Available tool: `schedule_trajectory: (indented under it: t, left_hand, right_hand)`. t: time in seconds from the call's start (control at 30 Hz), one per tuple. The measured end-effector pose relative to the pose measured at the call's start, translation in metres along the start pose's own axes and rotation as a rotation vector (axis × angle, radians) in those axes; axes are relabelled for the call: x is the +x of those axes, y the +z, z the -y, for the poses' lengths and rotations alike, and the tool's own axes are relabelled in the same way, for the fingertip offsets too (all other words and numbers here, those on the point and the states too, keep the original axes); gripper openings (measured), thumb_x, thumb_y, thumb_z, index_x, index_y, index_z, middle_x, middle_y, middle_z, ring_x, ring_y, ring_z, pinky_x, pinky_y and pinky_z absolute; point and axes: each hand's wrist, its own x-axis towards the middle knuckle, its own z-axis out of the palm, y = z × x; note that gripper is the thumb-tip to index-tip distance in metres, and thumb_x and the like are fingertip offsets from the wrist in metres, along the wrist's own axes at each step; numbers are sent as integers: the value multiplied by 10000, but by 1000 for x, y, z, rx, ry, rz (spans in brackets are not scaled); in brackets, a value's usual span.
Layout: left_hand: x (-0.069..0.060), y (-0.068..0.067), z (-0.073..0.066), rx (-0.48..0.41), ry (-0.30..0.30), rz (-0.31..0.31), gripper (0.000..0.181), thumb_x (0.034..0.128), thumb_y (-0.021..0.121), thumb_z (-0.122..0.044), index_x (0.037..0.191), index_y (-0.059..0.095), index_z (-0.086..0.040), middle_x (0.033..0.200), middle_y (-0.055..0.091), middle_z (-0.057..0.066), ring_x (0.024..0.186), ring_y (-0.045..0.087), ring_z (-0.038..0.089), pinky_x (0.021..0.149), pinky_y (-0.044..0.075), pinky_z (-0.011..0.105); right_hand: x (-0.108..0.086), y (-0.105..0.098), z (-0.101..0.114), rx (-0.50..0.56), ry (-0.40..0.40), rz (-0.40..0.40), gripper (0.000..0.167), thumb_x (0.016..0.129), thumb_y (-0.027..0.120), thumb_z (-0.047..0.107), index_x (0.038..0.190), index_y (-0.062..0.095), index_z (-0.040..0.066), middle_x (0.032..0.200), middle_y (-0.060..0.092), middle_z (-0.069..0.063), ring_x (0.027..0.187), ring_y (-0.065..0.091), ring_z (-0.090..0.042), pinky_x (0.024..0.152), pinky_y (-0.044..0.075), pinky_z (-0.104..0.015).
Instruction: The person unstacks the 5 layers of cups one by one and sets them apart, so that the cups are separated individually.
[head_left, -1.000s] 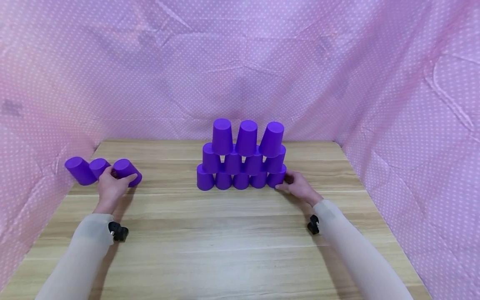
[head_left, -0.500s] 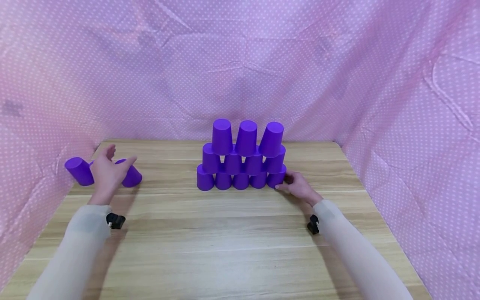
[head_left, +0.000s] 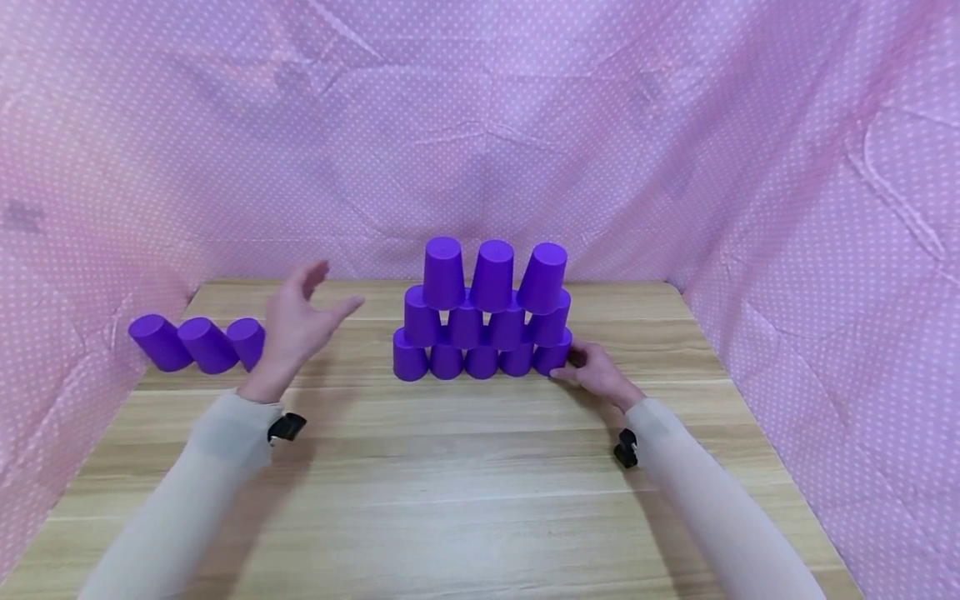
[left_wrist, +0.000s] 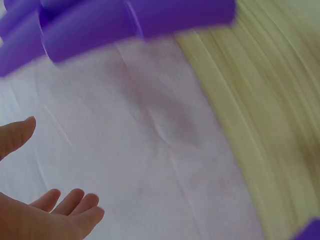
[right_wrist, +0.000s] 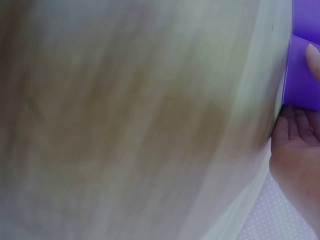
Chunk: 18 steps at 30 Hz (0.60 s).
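Purple cups stand upside down in a three-tier stack on the wooden table (head_left: 480, 517). The top tier has three cups, including a right-hand cup (head_left: 543, 279). My right hand (head_left: 597, 373) holds the bottom-right cup (head_left: 551, 354), thumb in front and fingers at its side. In the right wrist view, that same cup (right_wrist: 300, 72) sits between thumb and fingers. My left hand (head_left: 296, 329) hangs in the air left of the stack, thumb and fingers spread, holding nothing. Seen by the left wrist camera, the left hand (left_wrist: 50, 215) is apart from the cups.
Three more purple cups stand upside down at the table's left side: a left one (head_left: 161, 343), a middle one (head_left: 207, 344) and a right one (head_left: 246, 337) partly hidden by my left hand. Pink dotted cloth (head_left: 480, 125) hangs behind and along both sides.
My left hand has let go of a cup in the left row, lifted, and moved right toward the stack. The right hand and stacked cups have stayed put.
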Motion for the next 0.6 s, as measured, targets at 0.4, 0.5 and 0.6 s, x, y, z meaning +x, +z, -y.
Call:
schedule_trajectory:
  t: [0.4,0.5,0.6]
  left_hand:
    - [7,47,-53,-165,78,154,801,739,844,-242,1381,443,19,1370,494,152,1246,464,280,1055,344,322]
    - [9,54,-59,-173,92,164,789,731,848,-237,1369,459,19,1346,514,144,1229,479,273,1045,357,327]
    - [10,61,-65,-186,103,181,778,730,847,-233,1359,469,24,1327,525,155,1218,486,282,1039,367,346]
  right_hand:
    - [0,1,-1,-11,-11,0,528,832,756,120,1300,539,5,1262,571,-181,1187,511,-317,1041,359,-436]
    - [0,2,-1,-13,-17,2,529,836,753,126,1304,538,4,1259,572,-184,1186,508,-322,1045,353,-444]
    - [0,1,-1,-12,-24,-3,526,837,751,119,1303,539,2,1255,574,-186,1183,511,-324,1045,352,-444]
